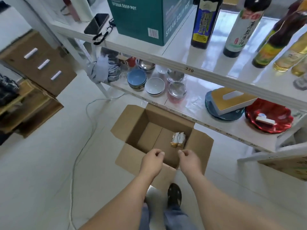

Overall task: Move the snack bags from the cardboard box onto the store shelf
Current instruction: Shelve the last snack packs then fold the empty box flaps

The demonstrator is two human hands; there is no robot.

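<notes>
Both your left hand [152,161] and right hand [188,161] hang loosely curled and hold nothing above the near edge of the cardboard box [131,130]. The snack bags [178,139], apparently two, lie on the box floor at 1 o'clock from your right hand. Reaching carelessly may snag the right flap, or crush the bags against the wall.

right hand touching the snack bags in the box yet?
Apart. The head view shows bare box floor between the right hand and the snack bags in the cardboard box.
</notes>
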